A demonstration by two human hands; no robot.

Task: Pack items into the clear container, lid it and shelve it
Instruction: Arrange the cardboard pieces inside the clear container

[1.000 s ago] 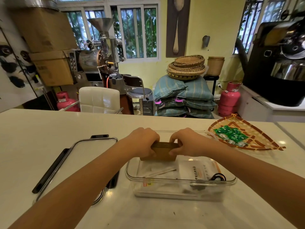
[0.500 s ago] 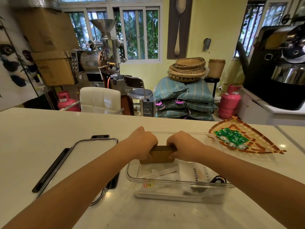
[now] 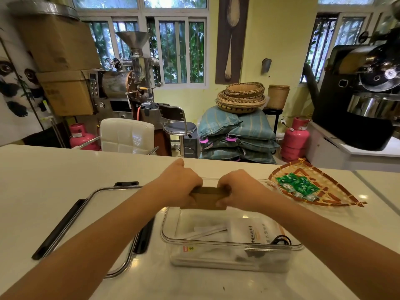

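Left hand (image 3: 180, 184) and right hand (image 3: 238, 187) both curled tight on ends of brown card stack (image 3: 207, 198), held level over far end of clear container (image 3: 229, 245), seemingly squared up between both grips so it drops in flat beside what is already packed. Container open on white counter (image 3: 54, 180), holding white paper packets (image 3: 249, 230) and a black looped cord (image 3: 280, 240) at near right corner; likely left unlidded until packing ends. Lid (image 3: 121, 224) lying flat just left of container, black clips out, probably parked within reach for closing. Woven tray (image 3: 337, 191) well off to the right with green sachets (image 3: 297, 186) on it, apparently next stock to pack. Fingertips hidden behind stack and knuckles, so exact pinch unclear. Stack slightly motion-blurred; cards or thin sleeves, cannot tell. Packet print too small to read. Contents at container bottom smeared by clear wall glare. Lid's near corner covered by left forearm. No shelf in view.
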